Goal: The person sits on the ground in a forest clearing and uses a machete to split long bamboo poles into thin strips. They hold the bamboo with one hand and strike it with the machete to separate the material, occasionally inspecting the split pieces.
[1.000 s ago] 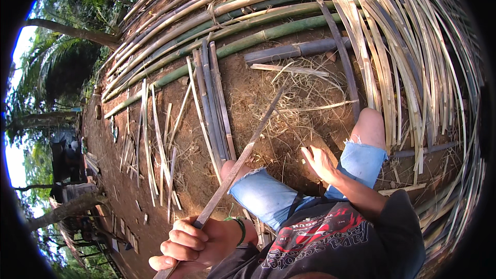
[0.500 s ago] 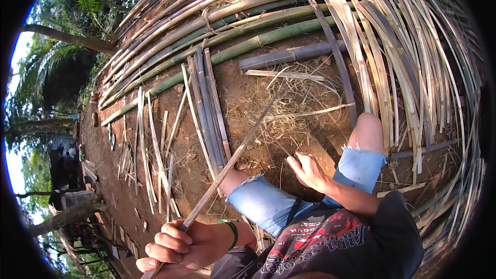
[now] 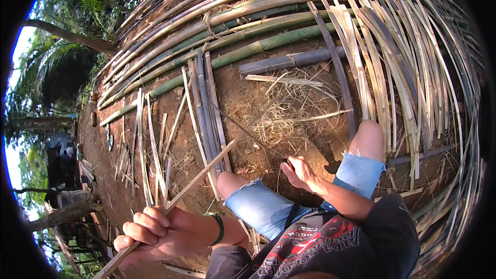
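My left hand (image 3: 157,232), a green band at its wrist, is closed round a long split bamboo strip (image 3: 201,173) at the lower left. The strip slants up and away to the right, over my knee. In front of my lap my right hand (image 3: 302,174) grips the dark handle of a long, thin-bladed knife (image 3: 248,133). Its blade points up and to the left, crossing the strip's far part in the picture; I cannot tell whether they touch. Beyond them lie curled bamboo shavings (image 3: 289,121) on the dirt.
Several whole bamboo poles (image 3: 279,39) lie across the far side. Split bamboo slats (image 3: 408,77) are spread at the right, with dark slats (image 3: 207,113) near my left knee. Shorter strips (image 3: 142,150) lie at the left, and a dark bamboo length (image 3: 289,61) rests beyond the shavings.
My left hand has drawn the bamboo strip back toward the lower left. The knife's blade has swung up and left, and my right hand has shifted slightly.
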`<state>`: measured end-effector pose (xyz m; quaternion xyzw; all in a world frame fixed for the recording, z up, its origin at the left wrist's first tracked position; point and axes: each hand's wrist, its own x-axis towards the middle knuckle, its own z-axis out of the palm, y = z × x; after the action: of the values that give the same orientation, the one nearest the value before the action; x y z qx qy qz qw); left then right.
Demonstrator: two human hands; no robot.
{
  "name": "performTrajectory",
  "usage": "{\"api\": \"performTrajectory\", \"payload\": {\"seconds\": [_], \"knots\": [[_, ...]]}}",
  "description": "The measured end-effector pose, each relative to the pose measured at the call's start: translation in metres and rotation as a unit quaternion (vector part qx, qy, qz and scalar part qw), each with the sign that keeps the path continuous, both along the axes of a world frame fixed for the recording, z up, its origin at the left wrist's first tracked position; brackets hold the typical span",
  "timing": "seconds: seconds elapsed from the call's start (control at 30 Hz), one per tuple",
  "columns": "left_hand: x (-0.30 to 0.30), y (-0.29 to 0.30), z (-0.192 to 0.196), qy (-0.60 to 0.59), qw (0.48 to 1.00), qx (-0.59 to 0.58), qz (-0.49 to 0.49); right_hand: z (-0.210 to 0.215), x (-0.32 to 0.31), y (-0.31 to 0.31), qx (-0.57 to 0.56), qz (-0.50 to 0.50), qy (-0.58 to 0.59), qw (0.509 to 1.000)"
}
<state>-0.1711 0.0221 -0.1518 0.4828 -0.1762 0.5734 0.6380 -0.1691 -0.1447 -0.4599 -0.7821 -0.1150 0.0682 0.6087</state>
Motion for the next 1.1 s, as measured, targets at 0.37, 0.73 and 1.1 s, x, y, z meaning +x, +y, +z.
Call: {"api": "performTrajectory", "payload": {"seconds": [0.37,0.73,1.1], "knots": [[0.03,0.012,0.013,0.022,0.996,-0.043,0.07,-0.055,0.032,-0.012,-0.016,-0.052,0.053,0.997],[0.043,-0.005,0.027,0.052,0.988,-0.071,0.125,-0.113,0.056,-0.026,-0.056,-0.076,0.164,0.982],[0.058,0.004,0.034,0.061,0.993,-0.039,0.098,-0.123,0.085,-0.023,-0.113,-0.052,0.13,0.984]]}}
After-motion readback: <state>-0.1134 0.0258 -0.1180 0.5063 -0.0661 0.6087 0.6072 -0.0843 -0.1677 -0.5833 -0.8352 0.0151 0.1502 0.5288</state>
